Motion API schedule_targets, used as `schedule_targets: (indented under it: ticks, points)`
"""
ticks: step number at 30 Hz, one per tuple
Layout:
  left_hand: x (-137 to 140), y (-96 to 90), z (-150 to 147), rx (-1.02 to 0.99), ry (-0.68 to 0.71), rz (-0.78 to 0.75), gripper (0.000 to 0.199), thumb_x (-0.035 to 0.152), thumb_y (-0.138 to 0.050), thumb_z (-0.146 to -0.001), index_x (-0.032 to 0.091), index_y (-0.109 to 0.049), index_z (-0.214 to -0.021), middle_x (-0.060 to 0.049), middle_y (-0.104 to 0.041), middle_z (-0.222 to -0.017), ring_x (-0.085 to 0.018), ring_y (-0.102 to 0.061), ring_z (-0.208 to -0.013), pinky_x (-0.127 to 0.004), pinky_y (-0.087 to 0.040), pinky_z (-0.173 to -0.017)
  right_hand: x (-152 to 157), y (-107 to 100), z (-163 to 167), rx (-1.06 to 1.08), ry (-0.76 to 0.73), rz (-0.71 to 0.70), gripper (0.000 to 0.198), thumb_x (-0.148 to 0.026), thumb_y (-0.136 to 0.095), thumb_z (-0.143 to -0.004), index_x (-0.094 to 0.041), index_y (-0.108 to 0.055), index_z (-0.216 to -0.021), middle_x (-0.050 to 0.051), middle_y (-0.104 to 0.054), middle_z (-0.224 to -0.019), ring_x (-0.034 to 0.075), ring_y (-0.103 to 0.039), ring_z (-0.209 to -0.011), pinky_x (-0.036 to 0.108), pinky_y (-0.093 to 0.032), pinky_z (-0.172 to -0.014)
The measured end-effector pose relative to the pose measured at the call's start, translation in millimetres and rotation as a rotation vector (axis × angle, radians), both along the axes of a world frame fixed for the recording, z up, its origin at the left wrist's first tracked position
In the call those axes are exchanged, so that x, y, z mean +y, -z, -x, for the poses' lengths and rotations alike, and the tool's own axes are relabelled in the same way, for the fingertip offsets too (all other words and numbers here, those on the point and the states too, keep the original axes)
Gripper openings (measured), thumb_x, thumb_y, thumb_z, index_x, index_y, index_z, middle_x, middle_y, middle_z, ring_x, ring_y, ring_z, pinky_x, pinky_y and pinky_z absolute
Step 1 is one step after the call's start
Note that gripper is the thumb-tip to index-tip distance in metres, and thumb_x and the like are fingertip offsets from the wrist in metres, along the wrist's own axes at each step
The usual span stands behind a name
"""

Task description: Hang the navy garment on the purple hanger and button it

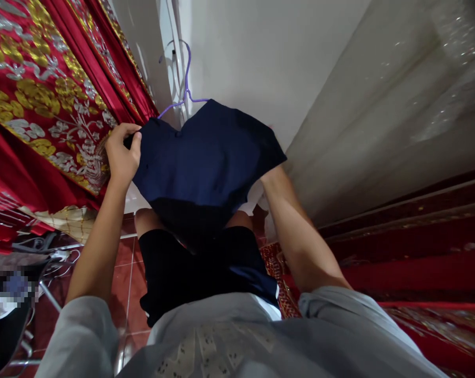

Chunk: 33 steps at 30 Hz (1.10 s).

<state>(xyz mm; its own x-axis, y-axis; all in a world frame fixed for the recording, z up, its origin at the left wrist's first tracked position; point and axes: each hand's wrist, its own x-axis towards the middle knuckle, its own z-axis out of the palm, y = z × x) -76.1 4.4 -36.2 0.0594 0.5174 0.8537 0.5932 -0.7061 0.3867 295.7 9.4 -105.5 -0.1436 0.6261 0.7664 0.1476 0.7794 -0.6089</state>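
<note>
Navy garment [206,157] is btwn the two hands, over the knees, its top edge up against the lower ends of a purple hanger [187,94], hook pointing away from the person. L hand [123,152] pinches the garment's L edge, thumb & index finger; R hand's under the cloth at the R corner, only forearm visible, so can't tell its grip.

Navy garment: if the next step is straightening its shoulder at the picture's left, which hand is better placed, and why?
Probably the left hand: it pinches the navy garment at that edge, near the purple hanger. The right hand is hidden by the garment, toward its opposite side.
</note>
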Motion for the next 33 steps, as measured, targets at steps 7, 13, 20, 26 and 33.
schedule_targets:
  ticks: [7, 13, 20, 26, 33]
  points:
    - [6.5, -4.3, -13.3, -0.014, 0.117, -0.014, 0.019, 0.039, -0.075, -0.093, 0.023, -0.069, -0.102, -0.008, -0.066, -0.110, -0.028, -0.062, -0.113, -0.048, -0.047, -0.112, -27.4, -25.8, -7.4, 0.459, -0.023, 0.363, 0.041, -0.062, -0.078, -0.079, -0.023, -0.067, -0.077, 0.006, -0.076, -0.085, 0.028, -0.072, -0.110, 0.045, -0.057, -0.099]
    - [-34.2, -23.3, -49.4, 0.075, 0.305, -0.017, 0.033, 0.054, -0.071, -0.095, 0.024, -0.072, -0.108, -0.009, -0.066, -0.120, -0.029, -0.061, -0.122, -0.050, -0.046, -0.115, -66.0, -58.9, 19.7, 0.703, 0.120, 0.186, 0.040, -0.059, -0.076, -0.082, -0.022, -0.062, -0.075, 0.006, -0.066, -0.080, 0.027, -0.069, -0.099, 0.043, -0.057, -0.091]
    - [-80.6, -33.5, -64.2, -0.240, 0.603, 0.503, 0.048, 0.056, -0.042, -0.109, 0.020, -0.066, -0.128, -0.011, -0.070, -0.121, -0.028, -0.070, -0.117, -0.050, -0.057, -0.102, -152.7, -43.4, 79.2, -0.107, -0.347, 0.046, 0.037, -0.058, -0.068, -0.091, -0.026, -0.064, -0.109, 0.002, -0.065, -0.096, 0.019, -0.063, -0.085, 0.035, -0.055, -0.080]
    - [-142.2, -25.4, -29.2, 0.111, 0.464, 0.803, 0.036, 0.046, -0.064, -0.099, 0.020, -0.076, -0.120, -0.007, -0.065, -0.073, -0.020, -0.066, -0.063, -0.035, -0.058, -0.060, -139.5, -35.9, 81.0, -0.393, -0.561, 0.094, 0.029, -0.045, -0.058, -0.101, -0.025, -0.066, -0.121, 0.006, -0.071, -0.116, 0.020, -0.068, -0.108, 0.038, -0.054, -0.097]
    - [-162.1, -46.4, 7.0, 0.313, 0.428, 0.882, 0.043, 0.063, -0.065, -0.095, 0.023, -0.081, -0.097, 0.000, -0.050, -0.055, -0.011, -0.040, -0.046, -0.025, -0.028, -0.044, -80.3, 2.3, 48.3, -0.108, -0.122, 0.255, 0.048, -0.072, -0.064, -0.087, -0.026, -0.075, -0.100, 0.007, -0.072, -0.111, 0.027, -0.066, -0.114, 0.048, -0.050, -0.103]
